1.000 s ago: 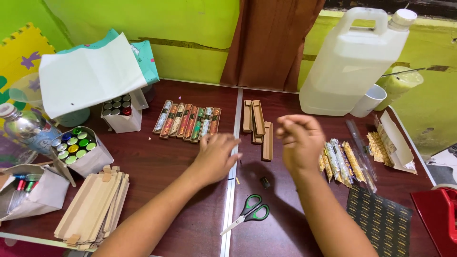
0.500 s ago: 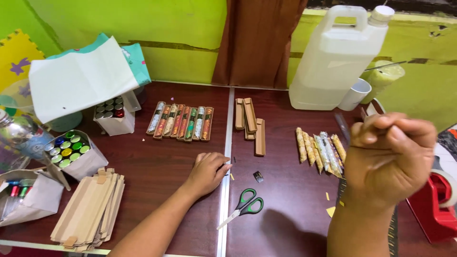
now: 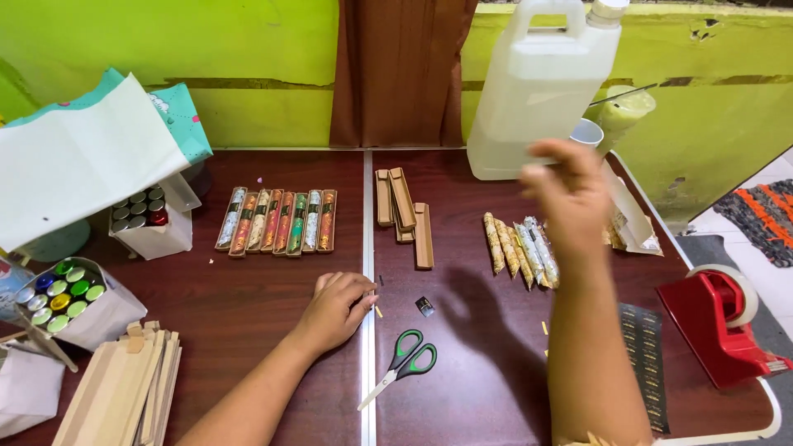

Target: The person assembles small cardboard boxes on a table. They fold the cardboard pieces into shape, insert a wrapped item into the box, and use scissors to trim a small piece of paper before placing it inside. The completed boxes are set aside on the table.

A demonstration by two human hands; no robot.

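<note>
My left hand (image 3: 334,310) rests on the dark wooden table (image 3: 248,306) beside the metal seam, fingers lightly bent, nothing visible in it. A tiny yellow bit (image 3: 379,311) and a small dark block (image 3: 424,306) lie just right of it. Green-handled scissors (image 3: 405,363) lie below them. My right hand (image 3: 570,198) is raised above the table and blurred, hovering over a row of wrapped tubes (image 3: 520,248). Whether it holds anything I cannot tell. Filled wooden trays (image 3: 277,221) lie in a row at the back, empty wooden trays (image 3: 405,216) beside them.
A white jug (image 3: 541,83) and a cup (image 3: 588,132) stand at the back right. A red tape dispenser (image 3: 719,322) and a dark patterned strip (image 3: 644,363) lie on the right. Left: wooden slats (image 3: 124,388), a box of paint pots (image 3: 62,293), small jars (image 3: 149,219), white paper (image 3: 74,157).
My right hand rose off the table, swung right, then back toward the middle. My left hand slid nearer along the seam and settled. The view shifted a little.
</note>
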